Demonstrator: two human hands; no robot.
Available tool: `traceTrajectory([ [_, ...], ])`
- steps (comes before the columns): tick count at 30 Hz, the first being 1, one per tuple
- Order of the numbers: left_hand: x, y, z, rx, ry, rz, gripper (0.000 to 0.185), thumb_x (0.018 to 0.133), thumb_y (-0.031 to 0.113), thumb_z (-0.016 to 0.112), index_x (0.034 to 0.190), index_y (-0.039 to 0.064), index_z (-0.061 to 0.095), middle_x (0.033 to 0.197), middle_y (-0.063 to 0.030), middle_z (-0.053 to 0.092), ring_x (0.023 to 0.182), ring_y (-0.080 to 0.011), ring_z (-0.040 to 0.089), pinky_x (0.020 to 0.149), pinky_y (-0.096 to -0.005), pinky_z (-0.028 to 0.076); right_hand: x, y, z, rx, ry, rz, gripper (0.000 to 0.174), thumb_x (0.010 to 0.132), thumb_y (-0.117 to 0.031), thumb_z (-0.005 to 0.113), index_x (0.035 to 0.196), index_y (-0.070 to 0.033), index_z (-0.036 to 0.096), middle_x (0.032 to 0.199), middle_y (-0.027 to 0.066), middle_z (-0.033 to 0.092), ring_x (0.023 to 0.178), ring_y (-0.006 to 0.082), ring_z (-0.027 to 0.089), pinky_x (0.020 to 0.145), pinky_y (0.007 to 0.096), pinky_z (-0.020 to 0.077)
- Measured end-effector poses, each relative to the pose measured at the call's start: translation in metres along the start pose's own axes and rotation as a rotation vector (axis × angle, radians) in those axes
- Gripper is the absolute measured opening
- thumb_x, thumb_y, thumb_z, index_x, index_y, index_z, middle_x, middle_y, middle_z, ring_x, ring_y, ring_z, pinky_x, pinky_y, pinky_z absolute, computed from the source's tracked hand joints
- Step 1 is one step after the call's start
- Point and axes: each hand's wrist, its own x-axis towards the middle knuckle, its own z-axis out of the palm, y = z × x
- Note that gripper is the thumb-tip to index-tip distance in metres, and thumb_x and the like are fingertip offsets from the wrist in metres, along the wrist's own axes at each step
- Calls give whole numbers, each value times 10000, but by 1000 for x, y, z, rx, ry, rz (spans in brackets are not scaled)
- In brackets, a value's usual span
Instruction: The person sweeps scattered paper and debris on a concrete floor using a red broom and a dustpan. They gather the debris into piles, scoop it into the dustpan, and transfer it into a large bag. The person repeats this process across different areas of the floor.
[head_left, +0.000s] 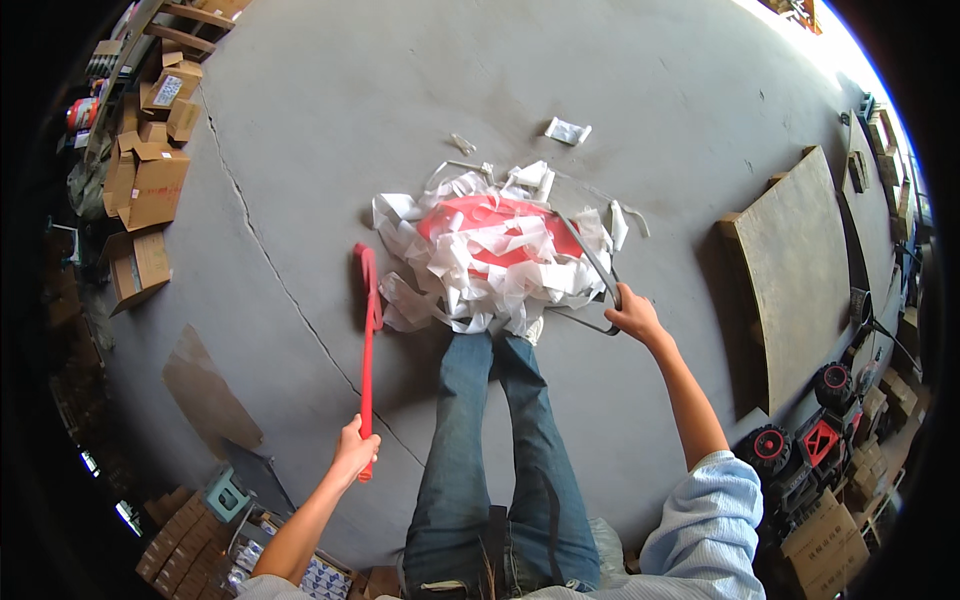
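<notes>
My left hand grips the lower end of a long red handle, which has a narrow loop beside its upper part. Its far end is by the left edge of a heap of crumpled white strips, paper or thin plastic film. Among the strips lies a red sheet-like thing, mostly covered, so its kind is unclear. My right hand is closed around a dark grey strap, seemingly packing band, which runs up into the heap's right side. My feet are at the heap's near edge, largely hidden by strips.
A small white packet and a scrap lie beyond the heap. Cardboard boxes line the left. A board is at right, near a toy vehicle with large wheels. A crack crosses the concrete floor.
</notes>
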Motion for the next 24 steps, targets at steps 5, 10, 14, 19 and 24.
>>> traceTrajectory([
  [5,-72,26,26,369,-39,0,703,824,76,510,1474,-32,264,630,-121,629,500,-218,644,496,-358,541,4,-8,5,279,-12,23,414,713,-254,605,1026,-8,492,826,133,701,818,310,670,771,390,512],
  [10,-86,54,53,660,-190,289,692,852,113,530,1474,-4,248,586,-161,628,498,-273,651,509,-396,546,-8,-19,11,489,47,29,389,682,-252,615,992,-22,560,824,65,722,742,220,672,707,338,517],
  [14,-77,70,63,757,-316,434,691,867,126,518,1463,-58,220,568,-164,623,494,-289,644,527,-396,550,-40,-19,26,629,174,81,408,644,-256,621,983,-30,613,759,56,704,664,190,642,644,305,494],
  [19,-104,87,44,798,-371,522,684,844,130,532,1430,-98,262,575,-195,607,505,-354,620,545,-452,528,-112,-19,46,862,371,177,467,643,-221,612,1064,-19,614,699,27,676,636,124,568,615,268,451],
  [24,-164,104,12,1012,-353,747,681,835,134,553,1396,-143,283,558,-215,585,503,-390,605,535,-484,512,-215,-33,42,1096,542,179,426,681,-153,577,1086,-23,592,706,17,687,609,70,514,572,223,384],
])
